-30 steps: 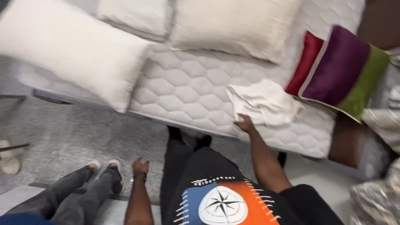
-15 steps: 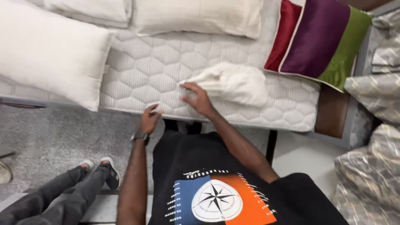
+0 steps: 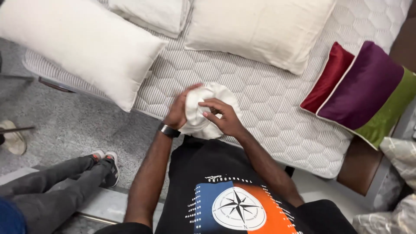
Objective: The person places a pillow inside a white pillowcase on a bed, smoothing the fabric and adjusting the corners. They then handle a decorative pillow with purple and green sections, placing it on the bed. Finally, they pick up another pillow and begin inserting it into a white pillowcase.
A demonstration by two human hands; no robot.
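Note:
A bunched white cloth (image 3: 208, 110) is lifted just above the near edge of a quilted white mattress (image 3: 268, 108). My left hand (image 3: 178, 108), with a dark watch on its wrist, grips the cloth's left side. My right hand (image 3: 222, 118) holds its right side with fingers pressed into the fabric. Both hands are close together in front of my chest.
Three large white pillows (image 3: 82, 43) (image 3: 149, 13) (image 3: 260, 30) lie on the mattress. Red (image 3: 327, 80) and purple-green cushions (image 3: 368, 91) lean at the right. Another person's legs in grey trousers (image 3: 56, 184) stretch along the grey floor at lower left. Patterned bedding (image 3: 398, 173) is piled at far right.
My right hand has gathered the white cloth off the mattress and brought it toward me. My left hand moved from the mattress edge onto the cloth. The view shifted.

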